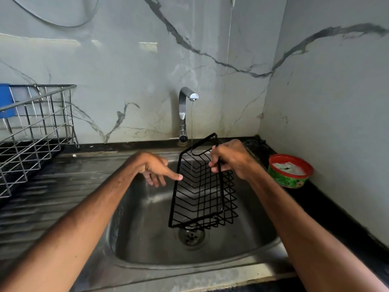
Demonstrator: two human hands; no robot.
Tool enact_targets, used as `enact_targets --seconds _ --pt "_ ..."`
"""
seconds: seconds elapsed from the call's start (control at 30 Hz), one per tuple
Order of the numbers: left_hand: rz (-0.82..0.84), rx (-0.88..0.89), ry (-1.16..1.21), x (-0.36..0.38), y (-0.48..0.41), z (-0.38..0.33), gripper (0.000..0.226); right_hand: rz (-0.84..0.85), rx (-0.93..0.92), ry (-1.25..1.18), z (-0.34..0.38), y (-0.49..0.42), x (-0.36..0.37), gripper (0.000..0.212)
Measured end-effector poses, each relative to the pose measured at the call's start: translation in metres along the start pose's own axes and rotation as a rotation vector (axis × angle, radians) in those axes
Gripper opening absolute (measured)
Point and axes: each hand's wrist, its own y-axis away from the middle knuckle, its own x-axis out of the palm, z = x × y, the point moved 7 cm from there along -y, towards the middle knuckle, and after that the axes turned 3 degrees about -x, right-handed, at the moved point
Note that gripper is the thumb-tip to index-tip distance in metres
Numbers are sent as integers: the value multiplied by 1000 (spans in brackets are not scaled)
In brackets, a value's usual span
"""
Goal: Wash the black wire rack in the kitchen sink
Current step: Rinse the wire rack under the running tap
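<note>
From the head view, the black wire rack [200, 190] hangs tilted over the basin of the steel sink [147, 239], its far end raised and its near end low, just above the drain [191, 236]. The right hand [231, 161] holds it, fingers curled round the far part of its right rim. The left hand [155, 169] holds nothing, its fingers relaxed. Its forefinger points at the rack's left rim, though I cannot tell whether it touches. A thin stream of water [192, 123] falls from the chrome tap [184, 110] onto the rack's far end. A silver dish rack [35, 127] stands far left, and a red-rimmed green tub [289, 170] sits on the dark counter to the right.
</note>
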Motion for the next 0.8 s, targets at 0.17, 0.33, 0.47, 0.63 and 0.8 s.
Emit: enact_targets --seconds 0.17,0.33,0.47,0.63,0.8 --pt "119 20 284 18 -7 -6 58 -27 -9 -273 4 -3 -17 12" --pt "237 92 700 35 -19 -18 48 -94 12 -338 -4 -6 -24 10" --pt "257 102 773 41 -26 -22 31 -106 47 -353 -11 -9 -27 10" --pt "172 69 818 30 -34 -11 35 -65 55 -396 -19 -14 -26 11" --pt "147 95 766 16 -29 -7 35 -73 100 -155 -29 -18 -33 18"
